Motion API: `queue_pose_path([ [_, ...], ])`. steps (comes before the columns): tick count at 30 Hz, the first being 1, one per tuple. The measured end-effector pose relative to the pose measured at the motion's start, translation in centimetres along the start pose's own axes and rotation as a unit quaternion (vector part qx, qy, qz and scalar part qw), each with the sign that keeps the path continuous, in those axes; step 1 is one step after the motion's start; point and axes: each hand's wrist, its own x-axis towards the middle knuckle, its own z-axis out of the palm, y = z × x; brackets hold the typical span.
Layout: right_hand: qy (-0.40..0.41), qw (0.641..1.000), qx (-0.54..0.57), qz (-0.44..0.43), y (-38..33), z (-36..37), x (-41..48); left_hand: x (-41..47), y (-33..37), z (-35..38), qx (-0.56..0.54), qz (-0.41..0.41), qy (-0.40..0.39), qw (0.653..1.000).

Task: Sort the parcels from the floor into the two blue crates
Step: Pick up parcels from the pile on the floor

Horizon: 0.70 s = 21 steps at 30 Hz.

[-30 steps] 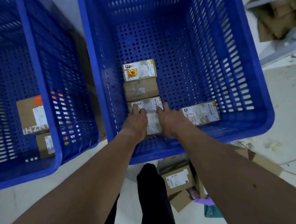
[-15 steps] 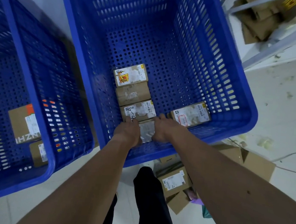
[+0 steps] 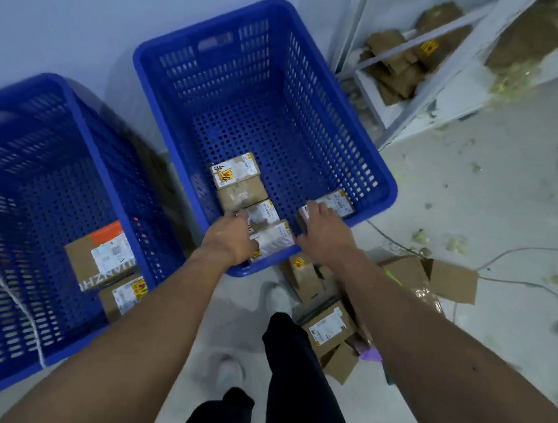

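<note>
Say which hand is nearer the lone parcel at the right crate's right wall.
Right. The right hand touches the lone parcel; the left hand is leftward, at the parcel row.

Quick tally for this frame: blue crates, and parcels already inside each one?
Blue crates: 2
Left-crate parcels: 2
Right-crate parcels: 5
Total: 9, floor pile not counted

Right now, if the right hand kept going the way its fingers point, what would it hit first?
The right hand is touching the white-labelled parcel beside the wall of the right blue crate, so that comes first. Beyond it looks like bare crate floor, though depth is hard to judge.
</note>
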Motion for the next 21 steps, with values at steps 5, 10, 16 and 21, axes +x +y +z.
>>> queue_pose_path([
  [5,0.043,0.997,0.044,0.050,0.3,1.0,-9.5,-5.7,-1.0,-0.2,-0.025,0.054,0.047,0.997],
  [10,-0.013,0.994,0.037,0.106,0.1,4.4,-18.9,-11.5,-2.9,1.4,-0.025,0.124,0.097,0.987],
  [16,-0.120,0.976,0.030,0.182,0.1,10.7,-28.4,-17.3,-4.6,5.8,0.015,0.168,0.115,0.979],
  [21,-0.154,0.956,0.055,0.242,2.1,15.8,-34.5,-20.0,-4.2,11.0,0.038,0.180,0.070,0.980],
])
